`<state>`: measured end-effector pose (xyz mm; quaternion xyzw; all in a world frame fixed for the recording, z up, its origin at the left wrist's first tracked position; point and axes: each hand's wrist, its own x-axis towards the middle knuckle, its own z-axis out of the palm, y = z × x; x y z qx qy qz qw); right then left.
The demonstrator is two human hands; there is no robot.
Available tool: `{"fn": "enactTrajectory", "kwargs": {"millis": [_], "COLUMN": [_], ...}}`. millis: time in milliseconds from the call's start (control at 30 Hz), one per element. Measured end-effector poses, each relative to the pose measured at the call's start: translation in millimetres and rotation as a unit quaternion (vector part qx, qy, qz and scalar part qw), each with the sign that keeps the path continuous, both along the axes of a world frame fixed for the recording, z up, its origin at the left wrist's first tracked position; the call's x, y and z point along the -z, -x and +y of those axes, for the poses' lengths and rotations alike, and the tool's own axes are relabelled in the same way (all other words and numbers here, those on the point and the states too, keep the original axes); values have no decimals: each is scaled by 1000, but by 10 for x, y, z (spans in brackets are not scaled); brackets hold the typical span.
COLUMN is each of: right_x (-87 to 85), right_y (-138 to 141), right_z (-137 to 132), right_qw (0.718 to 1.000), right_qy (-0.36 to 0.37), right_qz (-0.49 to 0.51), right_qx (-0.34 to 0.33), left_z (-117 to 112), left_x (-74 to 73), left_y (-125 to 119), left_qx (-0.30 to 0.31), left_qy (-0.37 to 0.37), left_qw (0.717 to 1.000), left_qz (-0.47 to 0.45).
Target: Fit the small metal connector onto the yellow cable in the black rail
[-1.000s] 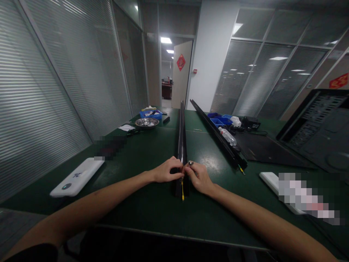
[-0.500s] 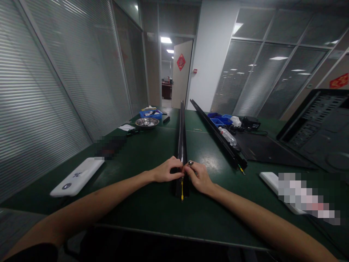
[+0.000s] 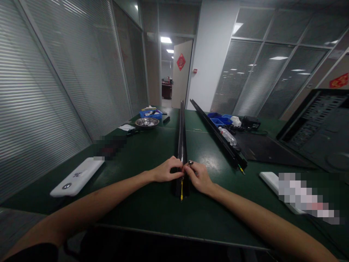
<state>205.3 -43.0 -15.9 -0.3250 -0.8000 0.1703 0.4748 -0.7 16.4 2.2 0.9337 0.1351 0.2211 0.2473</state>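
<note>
A long black rail (image 3: 181, 134) lies lengthwise in front of me, its near end below my hands. My left hand (image 3: 168, 169) is at the rail's left side, thumb and fingers pinched at the rail's top. From the right, my right hand (image 3: 199, 177) meets it there, fingers closed and a ring on one finger. What the fingertips hold is too small and covered to make out. Below them a yellow wire (image 3: 181, 190) with a metal lug hangs over the rail's near end. A second black rail (image 3: 218, 134) lies to the right, a yellow-green wire (image 3: 241, 169) at its near end.
On the green table (image 3: 136, 214) lie a white device (image 3: 77, 177) at left and another white device (image 3: 269, 182) at right. Farther off are a metal bowl (image 3: 147, 123), a blue tray (image 3: 151, 115), a plastic bottle (image 3: 228, 137) and blue bins (image 3: 222, 119). A large black panel (image 3: 321, 127) stands at right.
The yellow wire's lower end has shifted very slightly to the left and up. Both hands remain in the same place on the rail.
</note>
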Motion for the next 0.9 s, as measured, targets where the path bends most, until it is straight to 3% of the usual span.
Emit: {"fn": "enactTrajectory", "kwargs": {"millis": [900], "right_x": [-5], "right_y": [-17], "right_z": [-4], "right_qw": [1000], "right_qy": [5], "right_qz": [7], "right_qx": [-9], "left_z": [-7], "left_x": [-9], "left_y": [-8], "left_qx": [-3], "left_qy": [-4], "left_qw": [1000], "left_qz": [2]}}
